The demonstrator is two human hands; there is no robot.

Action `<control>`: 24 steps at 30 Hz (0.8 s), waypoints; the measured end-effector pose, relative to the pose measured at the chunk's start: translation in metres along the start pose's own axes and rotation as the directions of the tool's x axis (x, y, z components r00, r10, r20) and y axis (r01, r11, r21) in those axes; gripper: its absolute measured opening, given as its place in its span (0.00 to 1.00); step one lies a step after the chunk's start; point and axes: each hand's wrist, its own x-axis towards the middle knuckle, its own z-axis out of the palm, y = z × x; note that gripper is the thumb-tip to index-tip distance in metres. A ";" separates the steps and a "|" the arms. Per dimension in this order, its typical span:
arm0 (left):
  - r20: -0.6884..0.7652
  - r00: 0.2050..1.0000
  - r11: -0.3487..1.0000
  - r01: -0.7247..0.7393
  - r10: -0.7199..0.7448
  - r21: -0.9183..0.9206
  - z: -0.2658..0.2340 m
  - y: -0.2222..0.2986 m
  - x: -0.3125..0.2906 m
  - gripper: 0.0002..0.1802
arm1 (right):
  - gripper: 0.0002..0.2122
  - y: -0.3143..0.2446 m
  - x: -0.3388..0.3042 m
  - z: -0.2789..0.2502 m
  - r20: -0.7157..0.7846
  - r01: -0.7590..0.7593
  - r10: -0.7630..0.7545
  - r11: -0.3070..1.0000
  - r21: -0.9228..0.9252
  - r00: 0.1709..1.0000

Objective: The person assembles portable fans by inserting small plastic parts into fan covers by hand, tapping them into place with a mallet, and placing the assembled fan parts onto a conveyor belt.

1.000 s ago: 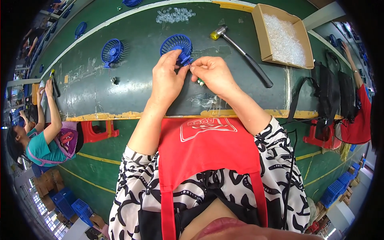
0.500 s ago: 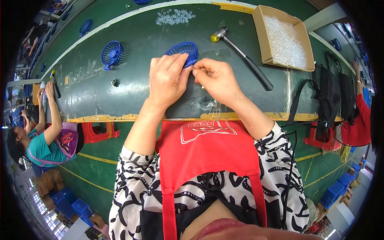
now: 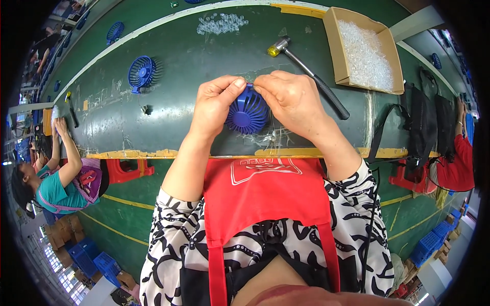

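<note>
A blue fan head [image 3: 247, 115] with a round slatted grille hangs between my hands over the table, its narrow end uppermost. My left hand [image 3: 217, 102] is closed on the fan's left side, the thumb and forefinger pinching near its upper end. At that same end, the fingertips of my right hand [image 3: 292, 98] are pressed together; whatever they pinch is too small to make out. Another blue fan head [image 3: 142, 72] lies on the table to the left, with a small dark metallic piece [image 3: 146, 109] nearer me.
Beyond my right hand lies a mallet [image 3: 311, 74] with a yellow tip and black grip. A cardboard box [image 3: 334, 51] of small clear pieces stands at the right, near black bags [image 3: 421, 120]. Clear pieces [image 3: 222, 23] are heaped at the back. Co-workers sit on both sides.
The held fan has been turned, its grille swinging from beyond my hands to the side nearer me. My right hand has shifted slightly rightward and now pinches at the fan's upper end.
</note>
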 end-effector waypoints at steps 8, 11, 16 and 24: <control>0.052 0.978 0.964 0.206 -0.200 -0.167 0.002 0.004 0.008 0.10 | 0.03 0.016 -0.003 -0.009 0.011 0.015 -0.015 0.999 0.045 1.000; 0.059 0.980 0.973 0.196 -0.190 -0.121 0.006 -0.005 0.014 0.09 | 0.03 0.023 -0.006 -0.006 0.008 -0.013 0.012 0.997 0.081 1.000; 0.115 0.929 0.927 0.362 -0.351 -0.096 0.013 -0.009 0.032 0.09 | 0.04 0.041 -0.011 -0.001 0.062 -0.075 0.069 0.993 0.094 0.996; -0.129 0.991 0.736 0.121 -0.046 0.666 0.003 0.000 0.073 0.17 | 0.09 0.081 -0.012 -0.012 -0.052 -0.245 0.252 0.839 -0.486 0.966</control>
